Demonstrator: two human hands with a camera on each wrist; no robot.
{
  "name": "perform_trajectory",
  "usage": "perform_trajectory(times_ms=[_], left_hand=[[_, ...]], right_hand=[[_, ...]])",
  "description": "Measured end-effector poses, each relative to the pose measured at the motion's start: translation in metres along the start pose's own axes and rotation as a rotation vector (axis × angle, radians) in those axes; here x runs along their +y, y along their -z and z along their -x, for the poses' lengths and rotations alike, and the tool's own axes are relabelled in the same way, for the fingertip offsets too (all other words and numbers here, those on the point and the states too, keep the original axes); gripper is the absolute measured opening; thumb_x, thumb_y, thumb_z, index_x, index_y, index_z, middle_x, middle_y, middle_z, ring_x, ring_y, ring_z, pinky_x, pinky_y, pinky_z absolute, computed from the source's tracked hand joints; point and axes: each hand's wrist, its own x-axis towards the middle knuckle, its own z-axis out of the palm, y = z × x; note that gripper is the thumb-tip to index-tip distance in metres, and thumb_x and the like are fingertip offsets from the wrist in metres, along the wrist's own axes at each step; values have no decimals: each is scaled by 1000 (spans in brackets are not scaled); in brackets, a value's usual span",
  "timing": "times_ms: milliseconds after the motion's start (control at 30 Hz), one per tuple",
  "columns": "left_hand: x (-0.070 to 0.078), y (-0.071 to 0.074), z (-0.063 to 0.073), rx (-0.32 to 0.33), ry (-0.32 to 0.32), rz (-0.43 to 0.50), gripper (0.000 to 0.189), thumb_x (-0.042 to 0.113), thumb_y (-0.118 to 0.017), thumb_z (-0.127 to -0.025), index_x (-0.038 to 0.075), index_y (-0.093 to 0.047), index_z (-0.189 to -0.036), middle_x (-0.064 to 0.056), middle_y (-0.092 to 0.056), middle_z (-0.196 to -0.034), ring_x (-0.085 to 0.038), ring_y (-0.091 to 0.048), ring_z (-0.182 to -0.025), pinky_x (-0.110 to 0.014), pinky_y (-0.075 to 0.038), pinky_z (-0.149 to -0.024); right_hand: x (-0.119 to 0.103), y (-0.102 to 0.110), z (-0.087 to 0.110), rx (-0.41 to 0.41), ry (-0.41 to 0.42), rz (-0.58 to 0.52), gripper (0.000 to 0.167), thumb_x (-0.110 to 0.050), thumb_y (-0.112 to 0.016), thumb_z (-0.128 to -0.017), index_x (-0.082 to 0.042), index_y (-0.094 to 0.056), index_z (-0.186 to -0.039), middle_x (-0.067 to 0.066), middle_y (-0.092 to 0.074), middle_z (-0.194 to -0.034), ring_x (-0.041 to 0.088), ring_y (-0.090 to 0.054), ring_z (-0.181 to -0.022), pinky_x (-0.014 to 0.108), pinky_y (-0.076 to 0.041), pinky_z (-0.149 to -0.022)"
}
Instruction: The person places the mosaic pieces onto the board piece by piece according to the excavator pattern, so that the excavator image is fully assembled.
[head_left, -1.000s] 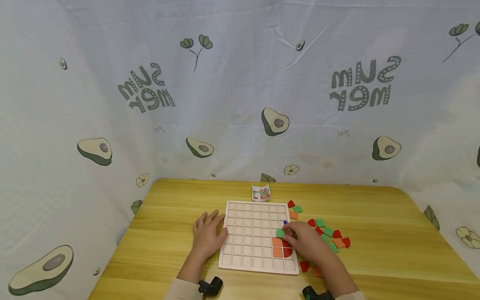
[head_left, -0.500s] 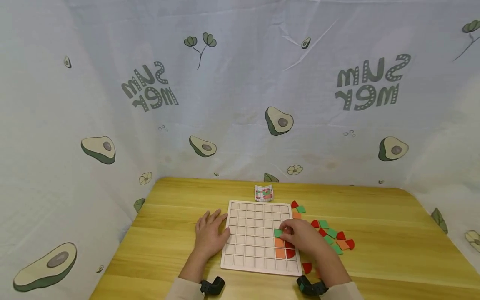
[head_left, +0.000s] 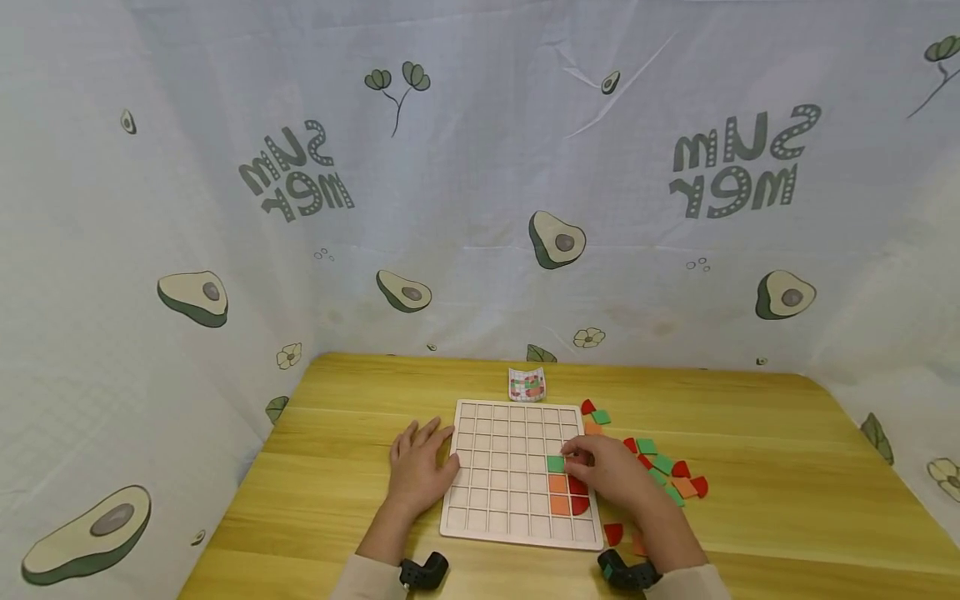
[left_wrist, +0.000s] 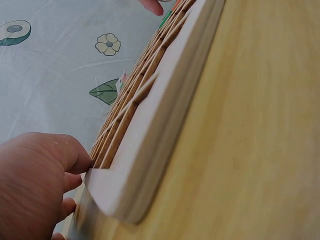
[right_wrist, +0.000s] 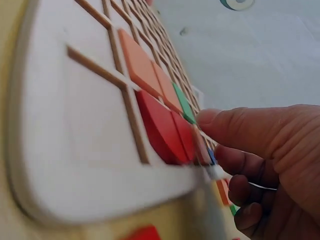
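A pale wooden grid board (head_left: 501,481) lies on the table. My left hand (head_left: 422,468) rests along its left edge with spread fingers; in the left wrist view the thumb (left_wrist: 75,152) is at the board's corner. My right hand (head_left: 607,468) is over the right side. A green square tile (head_left: 556,464) lies in a cell above two orange tiles (head_left: 558,493), and the right thumb (right_wrist: 209,119) is right at its edge, the other fingers bent loosely. Red rounded pieces (right_wrist: 162,127) sit beside the orange ones. A blue piece (right_wrist: 212,156) shows partly behind the fingers.
Loose red, green and orange pieces (head_left: 663,465) lie scattered right of the board. One red piece (head_left: 613,534) is near its lower right corner. A small printed pattern card (head_left: 527,385) lies behind the board. A patterned curtain (head_left: 480,167) hangs beyond the table.
The green tile has gone from slightly raised at my right fingertips to flat in its cell. My right fingertips have shifted slightly off it. My left hand stays in place.
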Motion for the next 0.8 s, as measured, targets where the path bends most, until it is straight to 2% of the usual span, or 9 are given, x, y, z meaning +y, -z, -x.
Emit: perform_trajectory(times_ms=[100, 300, 500, 633, 800], left_hand=[[0, -1, -1, 2, 3, -2, 47, 29, -62, -93, 15, -65, -138, -13, -51, -155, -47, -29, -150, -68, -14, -121], [-1, -2, 0, 8, 4, -18, 47, 30, -62, -93, 16, -66, -137, -12, -52, -155, -47, -30, -149, -68, -16, -121], [1, -2, 1, 12, -3, -17, 47, 29, -61, -92, 14, -66, -136, -14, -53, -154, -48, -31, -148, -68, -17, -120], [1, 0, 1, 18, -16, -8, 47, 28, -61, -91, 13, -66, -136, -15, -53, -153, -49, -32, -147, -69, -17, -120], [0, -1, 2, 11, -13, -14, 47, 28, -61, -92, 13, -65, -137, -15, -52, -154, -48, -31, -148, -68, -17, -120]], right_hand=[[13, 9, 0, 37, -13, -10, 19, -19, -73, -93, -13, -73, -111, 0, -58, -84, 17, -51, -78, 29, -42, -67], [45, 32, 5, 115, -75, 60, 28, -21, -69, -96, -7, -69, -120, 3, -58, -86, 18, -50, -77, 30, -42, -66], [74, 52, 14, 196, -121, 57, 33, -16, -60, -100, 1, -63, -128, 9, -61, -92, 20, -51, -74, 30, -43, -61], [88, 58, 18, 208, -164, 57, 36, -17, -56, -101, 2, -61, -131, 13, -60, -99, 23, -53, -80, 30, -44, -65], [93, 57, 17, 189, -179, 80, 41, -23, -57, -99, 0, -62, -132, 14, -64, -100, 23, -55, -82, 31, -45, -68]])
